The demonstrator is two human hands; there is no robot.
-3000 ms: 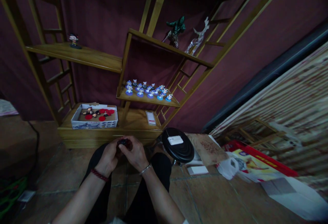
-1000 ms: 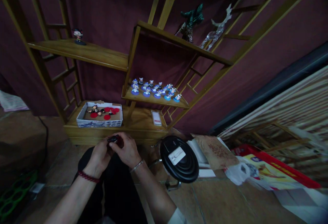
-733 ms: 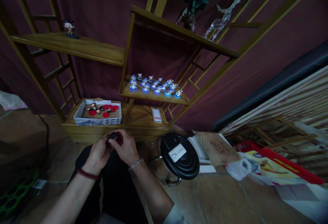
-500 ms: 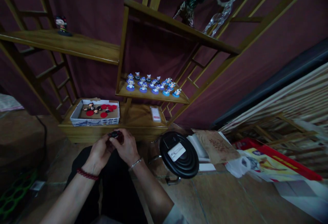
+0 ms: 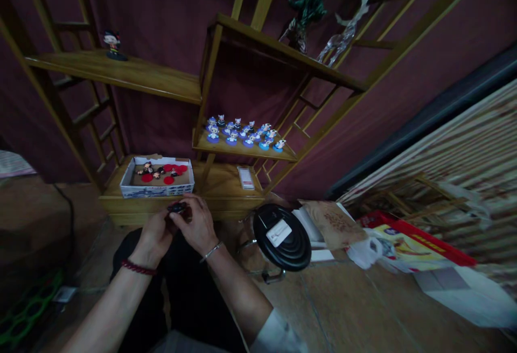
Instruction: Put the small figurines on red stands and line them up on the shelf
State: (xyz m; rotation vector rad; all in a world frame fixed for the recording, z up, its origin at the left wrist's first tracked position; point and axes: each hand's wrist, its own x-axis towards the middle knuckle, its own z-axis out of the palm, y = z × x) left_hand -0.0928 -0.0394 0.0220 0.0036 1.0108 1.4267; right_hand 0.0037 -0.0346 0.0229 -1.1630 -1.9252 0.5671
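My left hand point(image 5: 154, 236) and my right hand point(image 5: 196, 227) meet in front of my knees, both closed on a small dark figurine point(image 5: 176, 207) held between the fingertips. Its details are too dark to make out. Just beyond the hands, on the lowest wooden shelf, stands a white cardboard box point(image 5: 158, 191) with several small figurines on red bases inside. A row of several figurines on blue bases point(image 5: 242, 136) fills the small middle shelf above and to the right.
A black round stool point(image 5: 281, 237) with a white label stands right of my hands. Papers, a plastic bag and a red-and-yellow box point(image 5: 407, 248) lie on the tiled floor at right. One figurine point(image 5: 112, 43) stands on the upper left shelf; a green statue point(image 5: 306, 14) and glass deer point(image 5: 345, 29) on top.
Both hands keep hold of the small dark figurine and have drifted slightly up toward the shelf. The view has shifted a little as my head moved.
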